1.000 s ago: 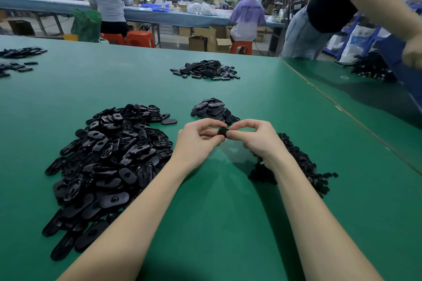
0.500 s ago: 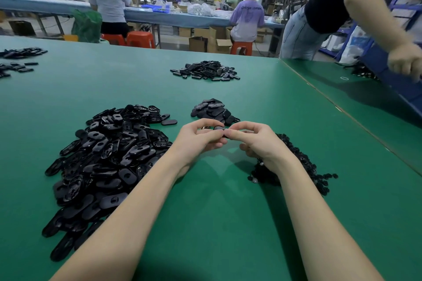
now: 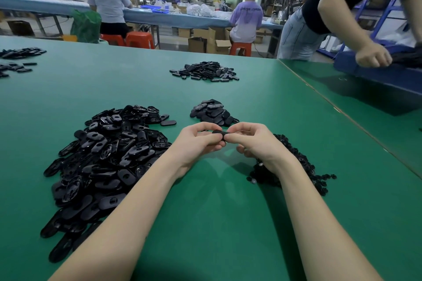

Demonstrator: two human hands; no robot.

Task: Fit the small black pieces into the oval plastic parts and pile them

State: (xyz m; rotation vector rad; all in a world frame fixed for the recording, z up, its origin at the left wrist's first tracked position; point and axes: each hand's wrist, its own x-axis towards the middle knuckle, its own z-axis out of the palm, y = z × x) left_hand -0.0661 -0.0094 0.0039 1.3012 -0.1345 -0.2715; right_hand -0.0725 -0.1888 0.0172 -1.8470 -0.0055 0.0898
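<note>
1. Left hand [image 3: 197, 143]: fingers curled, pinching one end of an oval plastic part [image 3: 219, 134] above the middle of the green table [image 3: 205, 223].
2. Right hand [image 3: 255, 143]: fingers curled, pinching the other end of the same part; whether a small piece sits inside cannot be told.
3. Large heap of oval parts [image 3: 102, 162]: lying on the table left of the left forearm, toward the near left edge.
4. Small pile of oval parts [image 3: 212, 112]: just beyond both hands, near the table's middle.
5. Heap of small black pieces [image 3: 296, 164]: under and right of the right wrist, partly hidden by it.
6. Farther pile of black parts [image 3: 204, 72]: toward the far edge, well apart from the hands.
7. More black parts [image 3: 18, 59]: at the far left edge.
8. Another person's fist [image 3: 372, 56]: resting on a blue bin [image 3: 376, 73] at the far right, on the adjoining table.
</note>
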